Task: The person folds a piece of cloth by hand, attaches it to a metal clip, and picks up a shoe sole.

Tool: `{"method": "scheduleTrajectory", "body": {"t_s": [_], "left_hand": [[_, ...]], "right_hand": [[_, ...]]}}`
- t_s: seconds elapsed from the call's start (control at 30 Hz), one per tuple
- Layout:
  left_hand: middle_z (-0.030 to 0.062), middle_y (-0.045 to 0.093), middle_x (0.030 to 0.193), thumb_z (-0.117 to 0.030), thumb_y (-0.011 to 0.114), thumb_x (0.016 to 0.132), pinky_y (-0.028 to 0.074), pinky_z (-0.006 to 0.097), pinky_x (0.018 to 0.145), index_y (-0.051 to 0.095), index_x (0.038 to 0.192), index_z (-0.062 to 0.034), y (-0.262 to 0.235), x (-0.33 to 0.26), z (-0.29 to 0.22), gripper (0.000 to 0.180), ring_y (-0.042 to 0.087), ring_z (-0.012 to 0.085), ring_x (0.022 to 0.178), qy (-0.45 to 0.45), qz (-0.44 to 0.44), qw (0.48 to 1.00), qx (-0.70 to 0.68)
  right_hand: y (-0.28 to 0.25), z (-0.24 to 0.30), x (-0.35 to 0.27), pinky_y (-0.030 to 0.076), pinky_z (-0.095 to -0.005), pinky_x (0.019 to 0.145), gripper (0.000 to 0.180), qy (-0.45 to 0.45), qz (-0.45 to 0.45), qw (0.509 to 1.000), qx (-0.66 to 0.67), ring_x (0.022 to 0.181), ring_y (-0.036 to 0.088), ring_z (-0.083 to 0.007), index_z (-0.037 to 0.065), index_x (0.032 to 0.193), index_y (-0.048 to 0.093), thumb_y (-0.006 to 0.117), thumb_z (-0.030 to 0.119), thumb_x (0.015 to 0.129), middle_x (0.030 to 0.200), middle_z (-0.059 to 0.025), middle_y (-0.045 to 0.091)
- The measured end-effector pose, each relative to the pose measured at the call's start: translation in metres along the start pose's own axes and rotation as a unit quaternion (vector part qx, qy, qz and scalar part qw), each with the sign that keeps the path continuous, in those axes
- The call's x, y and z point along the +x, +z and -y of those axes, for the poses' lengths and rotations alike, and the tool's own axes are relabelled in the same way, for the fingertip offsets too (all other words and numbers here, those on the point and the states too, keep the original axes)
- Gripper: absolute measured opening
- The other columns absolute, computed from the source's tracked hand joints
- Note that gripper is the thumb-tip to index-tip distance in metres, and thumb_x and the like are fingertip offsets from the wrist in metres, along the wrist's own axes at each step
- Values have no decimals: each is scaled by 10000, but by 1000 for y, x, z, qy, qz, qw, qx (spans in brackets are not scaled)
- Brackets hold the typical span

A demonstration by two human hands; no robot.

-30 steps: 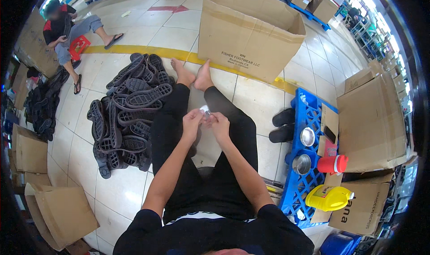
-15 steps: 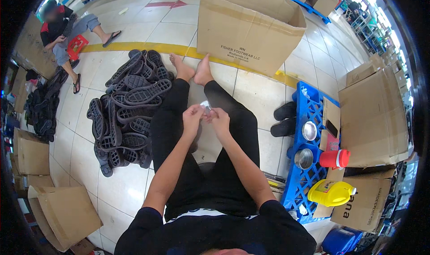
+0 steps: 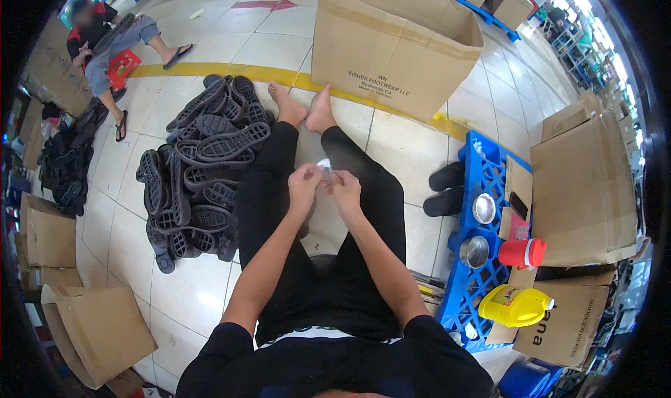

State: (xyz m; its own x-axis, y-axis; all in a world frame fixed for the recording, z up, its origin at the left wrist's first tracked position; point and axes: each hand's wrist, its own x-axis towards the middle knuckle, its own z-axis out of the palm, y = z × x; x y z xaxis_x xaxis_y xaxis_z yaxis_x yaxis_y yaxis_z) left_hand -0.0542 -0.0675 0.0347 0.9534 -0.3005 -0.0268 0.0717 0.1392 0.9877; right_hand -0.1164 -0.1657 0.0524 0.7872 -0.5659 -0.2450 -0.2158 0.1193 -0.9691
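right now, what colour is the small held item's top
The small held item shows white there, best in head view.

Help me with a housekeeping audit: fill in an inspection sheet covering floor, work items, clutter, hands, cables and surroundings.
Surface: pale tiled floor, crossed by a yellow stripe.
Job's things: small pale item at the fingertips, too small to identify; pile of dark soles at the person's left.
Clutter: blue pallet at right bearing metal bowls, a phone, a red jug and a yellow jug; black slippers beside it.
Hands: left hand and right hand meet at the item; which one grips it is unclear.
Cables: nothing seen.
Surroundings: large open carton ahead; co-worker seated at upper left.
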Motion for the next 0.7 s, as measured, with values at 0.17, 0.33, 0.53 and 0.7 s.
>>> {"method": "scheduleTrajectory", "body": {"t_s": [0.17, 0.33, 0.53, 0.7], "left_hand": [[48, 643, 794, -52, 620, 886, 522, 237, 610, 635, 964, 47, -3, -2, 0, 126, 601, 91, 670, -4, 7, 1000, -10], [46, 644, 798, -40, 629, 879, 537, 235, 613, 639, 945, 47, -1, -4, -9, 109, 606, 89, 675, 0, 8, 1000, -21], [48, 644, 799, -45, 635, 879, 544, 236, 617, 639, 940, 49, -2, -2, -7, 113, 612, 91, 676, 5, 24, 1000, -9], [50, 641, 792, -53, 639, 879, 548, 238, 617, 639, 939, 51, -4, -1, -4, 120, 616, 94, 678, 4, 30, 1000, 5]], "right_hand": [[1, 7, -5, 484, -282, 511, 134, -17, -18, 999, -41, 572, 605, -144, -57, 943, 617, 521, 35, 924, 711, -101, 640], [3, 18, -10, 454, -277, 507, 138, -14, -27, 997, -74, 571, 585, -135, -68, 947, 621, 520, 20, 915, 708, -100, 636], [2, 11, -5, 451, -277, 508, 147, -17, -30, 998, -52, 571, 576, -130, -73, 973, 617, 526, 25, 912, 702, -99, 629], [3, 19, -8, 447, -272, 507, 141, 8, -42, 998, -50, 577, 575, -123, -73, 973, 616, 531, 20, 909, 705, -98, 627]]}}
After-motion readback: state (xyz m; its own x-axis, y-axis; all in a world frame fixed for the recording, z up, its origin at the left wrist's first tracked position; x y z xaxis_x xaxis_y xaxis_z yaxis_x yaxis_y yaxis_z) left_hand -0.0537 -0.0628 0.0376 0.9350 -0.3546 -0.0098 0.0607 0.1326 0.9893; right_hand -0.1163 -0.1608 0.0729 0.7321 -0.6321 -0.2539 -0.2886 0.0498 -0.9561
